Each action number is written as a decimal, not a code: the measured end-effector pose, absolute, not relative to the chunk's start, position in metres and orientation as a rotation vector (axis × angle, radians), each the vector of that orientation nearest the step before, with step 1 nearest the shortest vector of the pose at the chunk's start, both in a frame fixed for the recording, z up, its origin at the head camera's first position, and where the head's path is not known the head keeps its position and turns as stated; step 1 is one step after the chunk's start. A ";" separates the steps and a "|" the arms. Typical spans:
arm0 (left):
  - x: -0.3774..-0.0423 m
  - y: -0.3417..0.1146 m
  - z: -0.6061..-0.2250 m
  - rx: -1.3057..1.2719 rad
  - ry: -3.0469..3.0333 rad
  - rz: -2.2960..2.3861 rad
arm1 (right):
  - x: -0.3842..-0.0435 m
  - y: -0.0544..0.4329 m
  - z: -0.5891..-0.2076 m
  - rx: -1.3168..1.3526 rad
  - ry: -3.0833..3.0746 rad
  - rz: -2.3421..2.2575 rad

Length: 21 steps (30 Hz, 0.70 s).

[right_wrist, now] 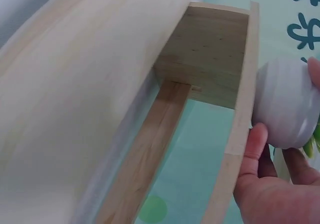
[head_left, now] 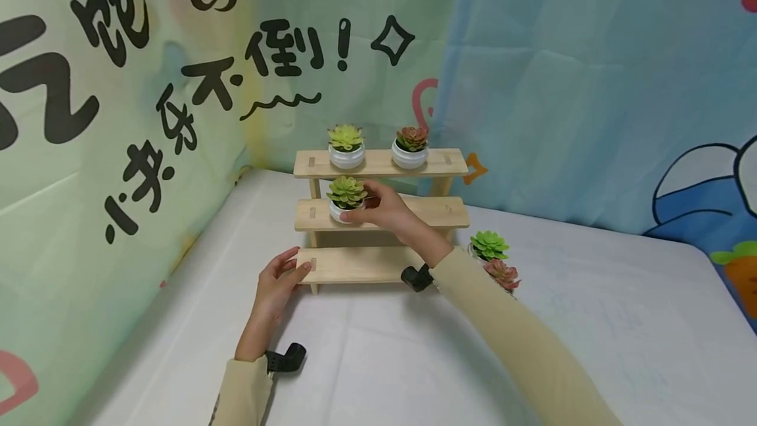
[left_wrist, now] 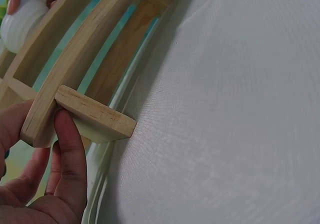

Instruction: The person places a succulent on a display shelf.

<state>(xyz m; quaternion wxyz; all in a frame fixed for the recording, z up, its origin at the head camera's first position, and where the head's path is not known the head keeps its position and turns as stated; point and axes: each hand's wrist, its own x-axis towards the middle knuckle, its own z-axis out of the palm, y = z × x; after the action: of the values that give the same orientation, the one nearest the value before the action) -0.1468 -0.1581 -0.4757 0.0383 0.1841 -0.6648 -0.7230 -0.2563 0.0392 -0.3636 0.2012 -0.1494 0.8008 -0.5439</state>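
A three-tier wooden stand (head_left: 361, 265) stands on the white-covered table. On its middle shelf, toward the left end, my right hand (head_left: 390, 212) grips a green succulent in a white pot (head_left: 347, 197). The right wrist view shows the white pot (right_wrist: 285, 104) against the shelf edge, with fingers around it. My left hand (head_left: 278, 284) pinches the left end of the bottom shelf, thumb on top; the left wrist view shows fingers under the board (left_wrist: 42, 119) too. On the top shelf sit a yellow-green succulent (head_left: 345, 146) and a reddish succulent (head_left: 411, 148), each in a white pot.
Right of the stand, a bright green succulent (head_left: 489, 245) and a pink succulent (head_left: 503, 275) stand on the table, partly hidden by my right sleeve. A printed cloth backdrop (head_left: 355, 71) rises behind and to the left. White cloth (head_left: 591, 294) covers the table.
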 end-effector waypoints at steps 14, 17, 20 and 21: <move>-0.146 -0.156 -0.474 0.565 -2.042 -2.224 | -0.252 0.040 -0.369 -0.426 2.271 -1.559; -0.146 -0.156 -0.475 0.562 -2.033 -2.228 | -0.251 0.043 -0.371 -0.409 2.255 -1.594; -0.146 -0.157 -0.474 0.550 -2.030 -2.224 | -0.250 0.045 -0.373 -0.419 2.235 -1.629; -0.145 -0.157 -0.474 0.544 -2.028 -2.224 | -0.250 0.046 -0.374 -0.428 2.225 -1.642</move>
<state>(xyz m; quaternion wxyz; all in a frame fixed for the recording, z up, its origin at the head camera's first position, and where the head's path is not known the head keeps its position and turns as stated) -0.1454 -0.1568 -0.4740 0.0415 0.1777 -0.6624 -0.7266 -0.2501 0.0462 -0.3736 0.1707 -0.1507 0.7835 -0.5782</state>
